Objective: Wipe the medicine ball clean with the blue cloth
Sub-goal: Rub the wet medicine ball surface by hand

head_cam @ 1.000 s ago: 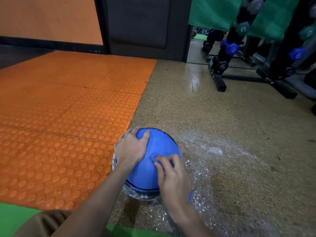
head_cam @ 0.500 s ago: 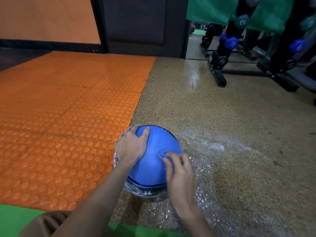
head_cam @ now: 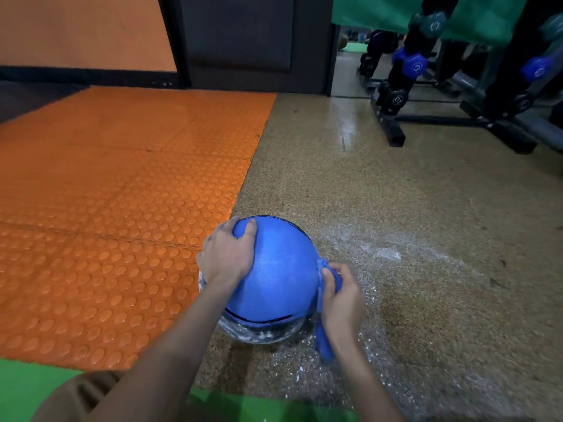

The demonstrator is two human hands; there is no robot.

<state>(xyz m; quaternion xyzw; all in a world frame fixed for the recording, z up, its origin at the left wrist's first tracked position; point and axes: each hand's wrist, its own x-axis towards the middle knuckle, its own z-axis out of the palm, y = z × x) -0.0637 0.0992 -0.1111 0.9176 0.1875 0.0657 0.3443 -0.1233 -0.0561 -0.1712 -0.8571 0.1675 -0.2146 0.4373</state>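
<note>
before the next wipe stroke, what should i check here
1. The left hand steadies the medicine ball: ok, it grips the top left.
2. The blue cloth is held by the right hand: ok, pinched, with a tail hanging down.
3. Cloth against the ball: ok, pressed to its right side.
4. Lower band of the ball clean: not ok, white residue shows there.
5. The floor by the ball clean: not ok, white powder lies to its right.
6. Far side and underside of the ball: cannot tell, hidden.
</note>
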